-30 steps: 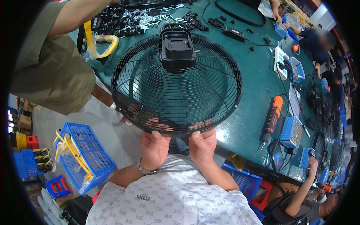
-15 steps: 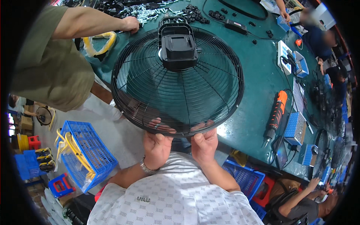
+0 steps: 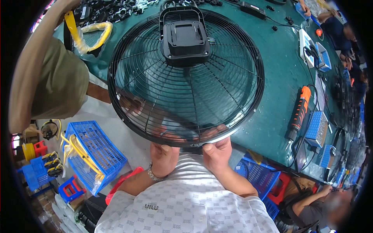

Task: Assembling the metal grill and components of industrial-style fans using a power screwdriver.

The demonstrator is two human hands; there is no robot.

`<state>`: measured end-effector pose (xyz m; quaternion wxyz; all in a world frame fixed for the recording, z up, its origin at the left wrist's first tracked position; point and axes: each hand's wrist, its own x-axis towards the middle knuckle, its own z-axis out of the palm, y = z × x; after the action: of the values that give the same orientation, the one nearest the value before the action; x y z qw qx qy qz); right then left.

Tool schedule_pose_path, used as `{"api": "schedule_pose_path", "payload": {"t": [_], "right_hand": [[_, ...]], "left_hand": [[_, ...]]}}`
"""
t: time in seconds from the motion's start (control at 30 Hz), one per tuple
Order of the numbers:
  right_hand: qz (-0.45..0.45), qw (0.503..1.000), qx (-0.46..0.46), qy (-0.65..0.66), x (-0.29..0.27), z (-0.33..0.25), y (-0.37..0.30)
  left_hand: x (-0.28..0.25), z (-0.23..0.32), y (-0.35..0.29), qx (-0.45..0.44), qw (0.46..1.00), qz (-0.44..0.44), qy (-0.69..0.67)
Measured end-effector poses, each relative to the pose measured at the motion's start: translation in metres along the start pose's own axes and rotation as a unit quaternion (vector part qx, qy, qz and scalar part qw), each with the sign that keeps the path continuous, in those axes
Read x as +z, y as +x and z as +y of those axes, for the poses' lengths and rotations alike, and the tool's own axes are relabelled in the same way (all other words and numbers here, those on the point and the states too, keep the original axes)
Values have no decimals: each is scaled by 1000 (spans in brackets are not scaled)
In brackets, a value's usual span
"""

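A round black wire fan guard (image 3: 198,97) with a boxy black motor housing (image 3: 185,42) and a handle-like bracket is held in front of me, its near rim over the table's edge. My left hand (image 3: 164,157) pinches the near rim left of its middle, thumb below and fingers behind the wires. My right hand (image 3: 217,154) grips the same rim a little to the right, thumb pressed against it. The fingers of both show partly through the wires.
A cordless orange-and-black screwdriver (image 3: 300,112) lies on the green table (image 3: 272,77), near a blue box of screws (image 3: 316,127). At left stands a person in an olive shirt (image 3: 58,85). A blue crate (image 3: 95,151) with yellow parts stands lower left.
The fan guard appears larger and a bit higher in view, still held by both hands. The co-worker's arm at left has drawn back from the table's parts.
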<state>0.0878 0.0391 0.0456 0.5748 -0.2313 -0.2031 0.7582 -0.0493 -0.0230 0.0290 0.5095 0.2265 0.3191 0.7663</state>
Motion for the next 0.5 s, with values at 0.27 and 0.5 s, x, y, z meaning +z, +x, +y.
{"api": "schedule_pose_path", "payload": {"t": [0.27, 0.5], "right_hand": [[27, 999, -31, -22, 6, 0, 2], [51, 998, -27, -32, 3, 0, -1]], "left_hand": [[3, -1, -3, -2, 1000, -2, 9], [1, -5, -8, -19, 999, 9, 28]]}}
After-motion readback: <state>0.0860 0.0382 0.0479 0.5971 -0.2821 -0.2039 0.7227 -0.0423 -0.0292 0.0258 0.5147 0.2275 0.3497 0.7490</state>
